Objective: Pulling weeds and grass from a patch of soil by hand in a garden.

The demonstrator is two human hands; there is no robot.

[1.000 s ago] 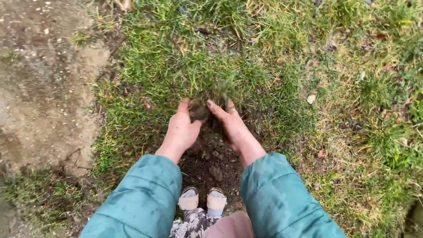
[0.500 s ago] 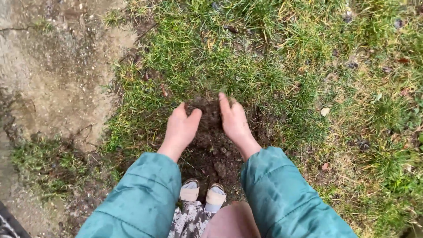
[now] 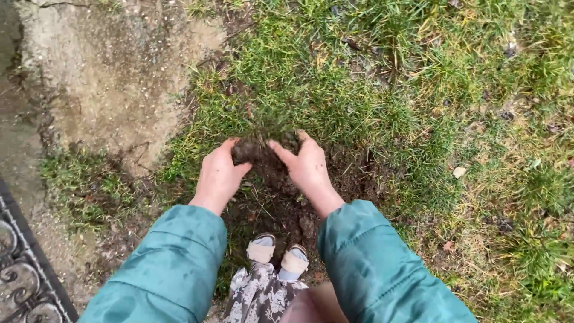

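Soil clump (image 3: 258,151) | at far edge of dug patch (image 3: 287,203), against grass (image 3: 335,90) | cupped between left hand (image 3: 218,176) and right hand (image 3: 305,167), fingers curled, part-closed | equally near both hands.

Head camera looks steeply down, close above grass (image 3: 335,90).

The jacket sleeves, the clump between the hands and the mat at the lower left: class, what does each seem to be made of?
Jacket sleeves: probably a smooth synthetic fabric, teal with a slight sheen and puffy folds. Clump: dark moist soil with grass on top, crumbly in look. Mat: dark with a moulded scroll pattern, perhaps rubber or cast metal; the look leaves it open.
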